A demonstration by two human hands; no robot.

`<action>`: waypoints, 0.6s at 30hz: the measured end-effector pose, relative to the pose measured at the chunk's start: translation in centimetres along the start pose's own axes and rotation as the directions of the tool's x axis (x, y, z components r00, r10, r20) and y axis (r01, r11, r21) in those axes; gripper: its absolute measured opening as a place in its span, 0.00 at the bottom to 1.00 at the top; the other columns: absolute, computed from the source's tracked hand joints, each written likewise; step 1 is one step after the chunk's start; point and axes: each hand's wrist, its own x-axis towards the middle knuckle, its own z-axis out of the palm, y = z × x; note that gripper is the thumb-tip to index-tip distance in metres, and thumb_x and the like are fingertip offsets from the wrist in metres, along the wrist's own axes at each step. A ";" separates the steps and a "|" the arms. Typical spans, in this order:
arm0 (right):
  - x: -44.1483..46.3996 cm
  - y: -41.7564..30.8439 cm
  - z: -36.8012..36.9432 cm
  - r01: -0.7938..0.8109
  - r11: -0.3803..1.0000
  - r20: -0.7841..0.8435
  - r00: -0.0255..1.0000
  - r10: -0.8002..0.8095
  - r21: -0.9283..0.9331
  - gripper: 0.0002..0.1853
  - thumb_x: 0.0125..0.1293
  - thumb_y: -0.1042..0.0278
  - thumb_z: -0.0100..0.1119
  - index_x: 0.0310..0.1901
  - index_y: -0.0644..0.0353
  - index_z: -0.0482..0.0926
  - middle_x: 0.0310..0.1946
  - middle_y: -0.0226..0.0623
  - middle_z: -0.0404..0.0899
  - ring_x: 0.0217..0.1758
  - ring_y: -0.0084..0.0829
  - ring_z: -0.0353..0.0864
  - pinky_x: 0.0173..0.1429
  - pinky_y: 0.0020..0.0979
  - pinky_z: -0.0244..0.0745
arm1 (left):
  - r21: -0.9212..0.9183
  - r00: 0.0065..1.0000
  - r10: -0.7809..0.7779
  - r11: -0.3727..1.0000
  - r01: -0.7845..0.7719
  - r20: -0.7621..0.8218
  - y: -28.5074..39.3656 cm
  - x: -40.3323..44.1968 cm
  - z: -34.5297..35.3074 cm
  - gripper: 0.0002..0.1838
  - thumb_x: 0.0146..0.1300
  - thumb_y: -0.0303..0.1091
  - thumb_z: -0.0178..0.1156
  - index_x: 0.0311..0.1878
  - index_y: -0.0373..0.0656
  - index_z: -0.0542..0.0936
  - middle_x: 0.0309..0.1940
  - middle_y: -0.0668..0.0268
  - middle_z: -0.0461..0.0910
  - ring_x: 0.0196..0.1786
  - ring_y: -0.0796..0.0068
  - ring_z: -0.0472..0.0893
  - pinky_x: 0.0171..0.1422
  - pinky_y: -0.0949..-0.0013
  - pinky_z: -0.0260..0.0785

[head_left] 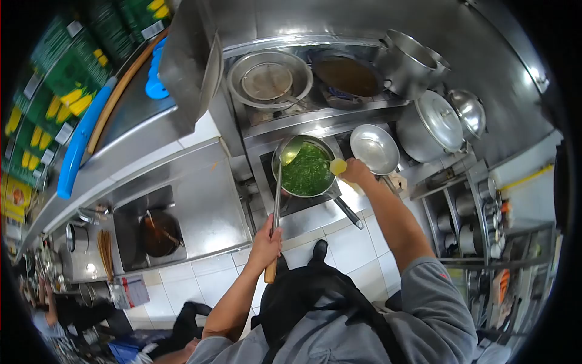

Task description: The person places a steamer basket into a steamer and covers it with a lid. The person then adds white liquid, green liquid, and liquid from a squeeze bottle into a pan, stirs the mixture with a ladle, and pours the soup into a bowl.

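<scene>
My left hand (265,246) is wrapped round the handle of a long metal ladle (277,203). The ladle's bowl rests at the upper left rim of a pan (335,189) on the stove. Chopped greens in liquid (306,170) fill much of the pan. My right hand (356,172) is closed on a small yellow object (338,167) at the pan's right rim; its exact kind is unclear. The pan's dark handle (348,212) points down and right, with neither hand on it.
An empty frying pan (374,148) sits right of the greens. Behind are a basin with a strainer (267,82), a wok of brown liquid (348,76) and large pots (429,124). A sink (130,233) is at left. Other people (54,315) stand at lower left.
</scene>
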 end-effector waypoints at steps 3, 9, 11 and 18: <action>-0.3 1.5 4.5 0.012 0.963 0.043 0.999 -0.025 0.270 0.41 0.52 0.39 0.79 0.58 0.64 0.80 0.52 0.52 0.87 0.58 0.50 0.87 0.62 0.45 0.81 | 0.107 1.000 0.023 0.994 -0.024 0.009 -0.6 1.6 -0.6 0.34 0.79 0.35 0.55 0.84 0.43 0.58 0.29 0.68 0.73 0.23 0.79 0.74 0.25 0.69 0.72; -5.8 0.4 10.3 0.343 0.188 -0.363 0.927 0.090 0.920 0.35 0.59 0.58 0.81 0.64 0.59 0.73 0.54 0.40 0.84 0.58 0.34 0.84 0.62 0.40 0.79 | 0.570 0.960 0.275 0.782 -0.252 0.047 -4.6 6.1 -0.4 0.34 0.74 0.36 0.58 0.81 0.41 0.62 0.41 0.43 0.85 0.38 0.44 0.86 0.46 0.50 0.78; -10.9 -1.2 6.7 0.347 -0.094 -0.333 0.934 0.132 0.933 0.33 0.62 0.63 0.79 0.66 0.57 0.73 0.53 0.36 0.84 0.57 0.30 0.84 0.60 0.37 0.81 | 0.721 0.905 0.418 0.605 -0.338 0.074 -6.8 7.9 0.3 0.34 0.74 0.35 0.58 0.80 0.41 0.63 0.44 0.42 0.86 0.44 0.41 0.87 0.49 0.49 0.79; -31.3 7.2 0.1 0.572 0.150 -0.571 0.687 0.449 0.807 0.43 0.61 0.60 0.81 0.73 0.57 0.65 0.62 0.37 0.77 0.67 0.31 0.74 0.75 0.40 0.68 | 0.734 0.725 0.633 0.351 -0.581 0.272 -14.5 13.2 1.2 0.26 0.72 0.30 0.60 0.72 0.33 0.74 0.55 0.45 0.85 0.57 0.52 0.85 0.65 0.59 0.75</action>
